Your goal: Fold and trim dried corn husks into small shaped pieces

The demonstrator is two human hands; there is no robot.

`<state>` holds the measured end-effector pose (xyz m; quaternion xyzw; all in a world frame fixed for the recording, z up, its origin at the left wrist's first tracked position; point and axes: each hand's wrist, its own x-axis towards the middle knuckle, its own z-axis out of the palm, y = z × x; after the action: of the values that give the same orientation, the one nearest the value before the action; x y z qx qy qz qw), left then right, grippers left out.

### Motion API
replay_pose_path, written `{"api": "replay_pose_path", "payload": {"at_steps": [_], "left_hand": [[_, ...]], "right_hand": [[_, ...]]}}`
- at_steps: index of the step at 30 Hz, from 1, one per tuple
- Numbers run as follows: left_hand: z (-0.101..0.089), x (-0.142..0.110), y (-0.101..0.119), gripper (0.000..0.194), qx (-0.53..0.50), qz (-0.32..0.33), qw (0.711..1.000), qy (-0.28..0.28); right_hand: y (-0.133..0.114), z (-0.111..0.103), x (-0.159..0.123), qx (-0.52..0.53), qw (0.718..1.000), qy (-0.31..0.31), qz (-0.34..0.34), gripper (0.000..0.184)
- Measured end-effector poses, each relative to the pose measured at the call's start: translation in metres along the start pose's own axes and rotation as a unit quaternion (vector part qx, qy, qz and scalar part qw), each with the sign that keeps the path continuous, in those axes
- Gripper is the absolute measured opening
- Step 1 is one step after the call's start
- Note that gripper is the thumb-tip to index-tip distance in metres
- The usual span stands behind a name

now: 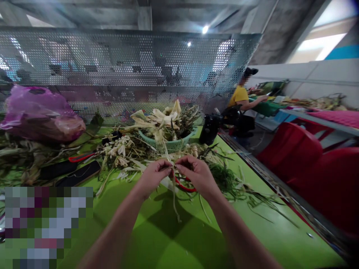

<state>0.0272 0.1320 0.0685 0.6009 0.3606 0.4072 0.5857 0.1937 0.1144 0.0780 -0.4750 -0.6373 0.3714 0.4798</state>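
My left hand [155, 177] and my right hand [196, 174] meet in front of me over the table, fingertips pinched together. Between them is a pale dried plant strip [174, 194], its tail hanging toward the green tabletop. A paler length rises from the fingers toward the basket. Just behind my right hand, the red handle of a pair of scissors [185, 185] shows, partly hidden. Farther back stands a light green plastic basket [182, 144], heaped with dried leaves and husks [165, 119].
Loose plant scraps [123, 149] surround the basket, with green strands [224, 175] at right. Left are red-handled scissors [81, 157], a dark phone-like slab [78, 175] and a purple plastic bag [42, 114]. Red chairs [294, 149] and a person in yellow [240, 95] are beyond the right edge.
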Motion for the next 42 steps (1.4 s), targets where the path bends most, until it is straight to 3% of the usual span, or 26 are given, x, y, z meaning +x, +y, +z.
{"api": "replay_pose_path", "payload": {"at_steps": [4,8,21,30,42], "left_hand": [[0.0016,-0.0013,0.0001,0.014,0.001,0.007,1.0,-0.022],[0.0025,-0.0014,-0.0022,0.013,0.004,0.017,0.998,-0.053],[0.0026,-0.0038,0.0043,0.008,0.044,0.004,0.997,-0.055],[0.0059,-0.004,0.0044,0.025,0.026,-0.017,0.999,-0.018],[0.0024,-0.0029,-0.0007,0.02,-0.01,-0.027,0.999,-0.037]], "right_hand": [[0.0008,0.0007,0.0002,-0.024,0.999,-0.022,0.029,0.02],[0.0034,0.0017,0.0007,0.039,0.998,-0.006,0.043,0.019],[0.0029,0.0075,-0.0009,0.048,0.996,0.061,0.033,0.018],[-0.0001,0.0038,-0.0002,0.047,0.998,0.038,0.019,0.018],[0.0013,0.0049,-0.0009,0.043,0.998,0.035,0.019,0.021]]}}
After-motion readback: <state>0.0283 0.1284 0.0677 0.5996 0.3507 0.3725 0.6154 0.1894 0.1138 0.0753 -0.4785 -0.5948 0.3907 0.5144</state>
